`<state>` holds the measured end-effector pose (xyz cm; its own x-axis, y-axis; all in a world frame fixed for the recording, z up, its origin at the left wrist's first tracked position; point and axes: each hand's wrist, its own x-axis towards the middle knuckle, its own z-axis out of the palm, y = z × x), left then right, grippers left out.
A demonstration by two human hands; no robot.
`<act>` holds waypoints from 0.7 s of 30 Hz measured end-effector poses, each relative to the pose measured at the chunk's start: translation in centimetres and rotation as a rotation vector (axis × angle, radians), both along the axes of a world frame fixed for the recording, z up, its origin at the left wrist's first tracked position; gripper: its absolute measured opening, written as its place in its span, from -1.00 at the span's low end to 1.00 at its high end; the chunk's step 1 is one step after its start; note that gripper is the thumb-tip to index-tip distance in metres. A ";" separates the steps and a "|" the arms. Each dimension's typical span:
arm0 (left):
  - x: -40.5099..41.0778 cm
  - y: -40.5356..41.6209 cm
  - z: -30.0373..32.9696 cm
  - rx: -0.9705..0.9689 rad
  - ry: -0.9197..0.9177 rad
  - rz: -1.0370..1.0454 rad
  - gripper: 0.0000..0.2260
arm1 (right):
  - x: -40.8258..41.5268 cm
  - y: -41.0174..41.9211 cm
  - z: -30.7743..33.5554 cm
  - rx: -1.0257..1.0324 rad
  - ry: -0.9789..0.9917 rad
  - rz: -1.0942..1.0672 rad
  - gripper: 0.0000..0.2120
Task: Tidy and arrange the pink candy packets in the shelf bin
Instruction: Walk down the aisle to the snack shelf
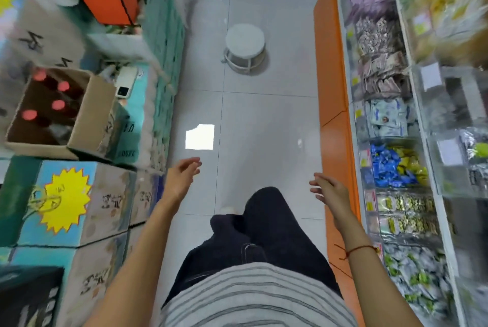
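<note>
Both hands hang empty over the tiled floor (264, 115), the left hand (182, 176) and right hand (328, 190) with fingers loosely spread. Ahead of them stands a white round stool (245, 46). Just right of the right hand run clear shelf bins (396, 163) of blue and yellow packets; no pink candy packets can be made out. Left of the left hand sit stacked cartons (105, 200), their writing too blurred to read.
</note>
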<state>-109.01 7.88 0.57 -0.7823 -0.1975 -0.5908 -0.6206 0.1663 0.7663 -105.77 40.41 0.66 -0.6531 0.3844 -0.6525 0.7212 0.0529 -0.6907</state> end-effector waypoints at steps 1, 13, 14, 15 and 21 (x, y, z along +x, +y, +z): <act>-2.8 0.3 -0.1 -0.004 0.004 -0.011 -0.78 | -2.2 0.4 -0.2 -0.003 -0.003 -0.014 -0.80; -29.5 4.9 -0.8 0.007 -0.020 0.044 -0.83 | -33.9 6.1 -0.4 -0.024 0.020 0.085 -0.80; -31.2 5.1 -0.7 0.010 -0.025 0.053 -0.82 | -36.3 6.3 -0.2 -0.020 0.023 0.092 -0.80; -33.1 5.2 -0.7 0.010 -0.023 0.064 -0.80 | -38.7 6.5 -0.2 -0.020 0.030 0.098 -0.80; -46.0 5.7 -1.6 0.004 -0.018 0.122 -0.83 | -51.7 7.0 -1.0 -0.042 0.010 0.103 -0.80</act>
